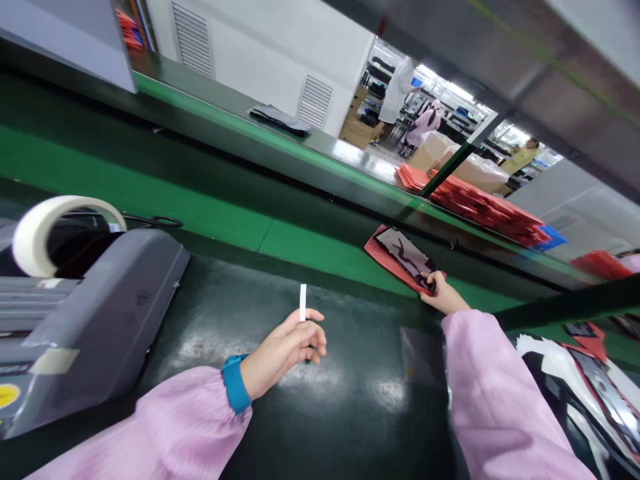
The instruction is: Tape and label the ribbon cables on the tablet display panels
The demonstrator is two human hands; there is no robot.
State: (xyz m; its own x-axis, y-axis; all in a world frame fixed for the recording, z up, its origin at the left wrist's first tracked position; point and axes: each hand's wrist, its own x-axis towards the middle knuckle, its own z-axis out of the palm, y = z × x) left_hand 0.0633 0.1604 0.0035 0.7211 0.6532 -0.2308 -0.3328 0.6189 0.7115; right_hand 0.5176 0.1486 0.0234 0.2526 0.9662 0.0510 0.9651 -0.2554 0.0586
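Note:
My left hand (295, 343) is over the dark mat in the middle, fingers loosely curled. A narrow white strip (303, 301), like a piece of tape, stands up from between its thumb and index finger. At the back right my right hand (441, 292) is closed on the near corner of a flat, dark-edged phone screen (403, 253) with a shiny face. The screen lies over a red bubble-wrap pouch (379, 248), against the green strip at the back of the bench. My right fingertips are partly hidden by the hand.
A grey tape dispenser (135, 287) with a white tape roll (33, 237) stands on the left. A clear plastic sheet (423, 357) lies near my right sleeve. More screens (600, 387) lie at the right edge. The raised shelf holds red pouches (490, 207) and a dark flat packet (279, 120).

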